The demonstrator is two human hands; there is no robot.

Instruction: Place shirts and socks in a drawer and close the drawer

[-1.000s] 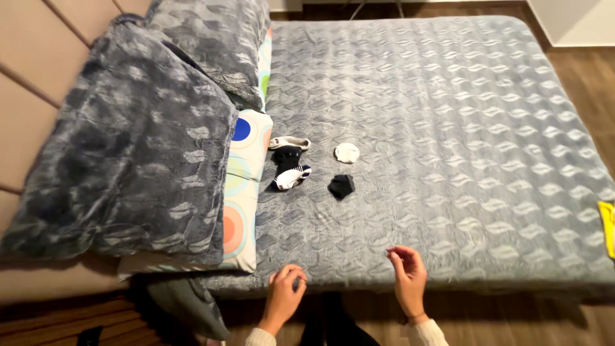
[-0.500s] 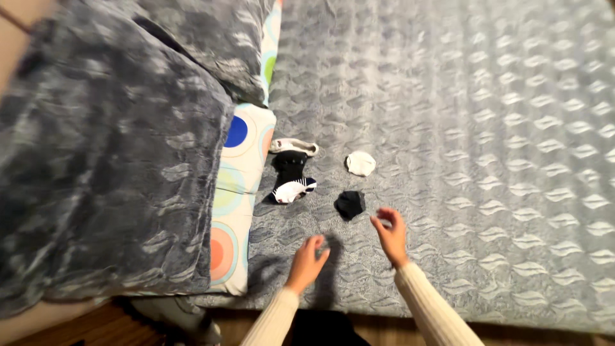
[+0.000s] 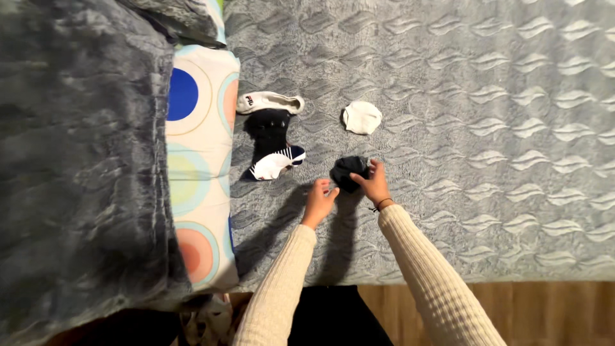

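Dark balled sock bundle (image 3: pixel 348 172): lying on the grey quilted bedspread (image 3: pixel 487 128), near the bed's front edge. Right hand (image 3: pixel 373 183): fingers closed on the bundle's right side, gripping it. Left hand (image 3: pixel 319 198): just beside the bundle on its left, fingers loosely curled, holding nothing; whether a fingertip touches the bundle cannot be told. White balled sock (image 3: pixel 362 118): beyond the bundle, apart from it. White ankle sock (image 3: pixel 270 102), black sock (image 3: pixel 268 128) and dark-and-white striped sock (image 3: pixel 275 164): lying close together to the left, against the pillow with coloured circles (image 3: pixel 198 166). Grey plush blanket (image 3: pixel 77 160): heaped over the pillow, far left. Wooden floor (image 3: pixel 512 307): below the bed edge. Nothing lies between hands and bundle.
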